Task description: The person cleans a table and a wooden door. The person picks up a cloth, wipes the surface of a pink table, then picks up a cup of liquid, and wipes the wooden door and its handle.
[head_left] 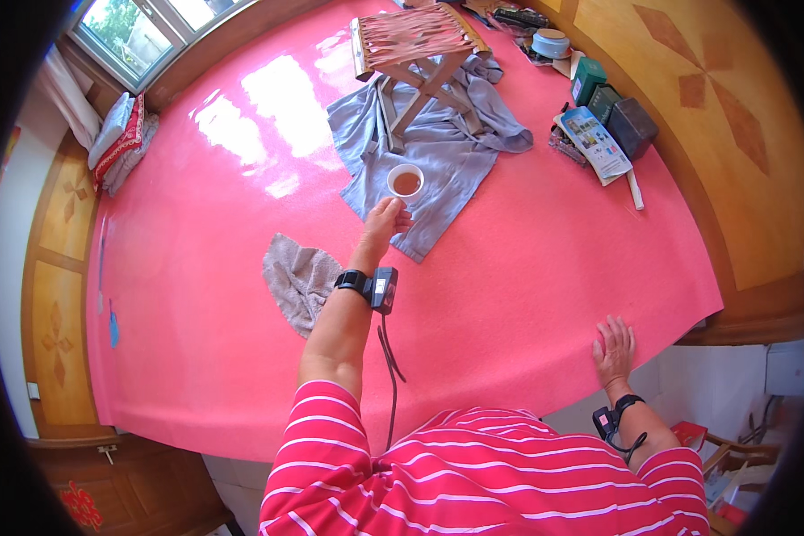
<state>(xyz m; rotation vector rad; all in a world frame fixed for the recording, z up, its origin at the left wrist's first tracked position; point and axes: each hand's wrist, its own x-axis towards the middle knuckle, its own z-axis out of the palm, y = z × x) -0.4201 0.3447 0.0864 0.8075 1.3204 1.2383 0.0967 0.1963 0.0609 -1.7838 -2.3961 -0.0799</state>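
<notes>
My left arm reaches out over a pink-covered platform. In my left hand is a small white cup of brown liquid, gripped at its near side; some of the fingers are hidden. Below and beyond the cup lies a grey-blue garment, spread out. A crumpled grey-brown cloth sits left of my forearm. My right hand rests on the platform's near right edge, fingers apart, holding nothing. Both wrists wear a strapped black device with a cable.
A folding stool with a woven strap seat stands on the garment's far part. Along the right side are a booklet, a green box, a dark container and a round blue tin. Folded bedding is stacked far left.
</notes>
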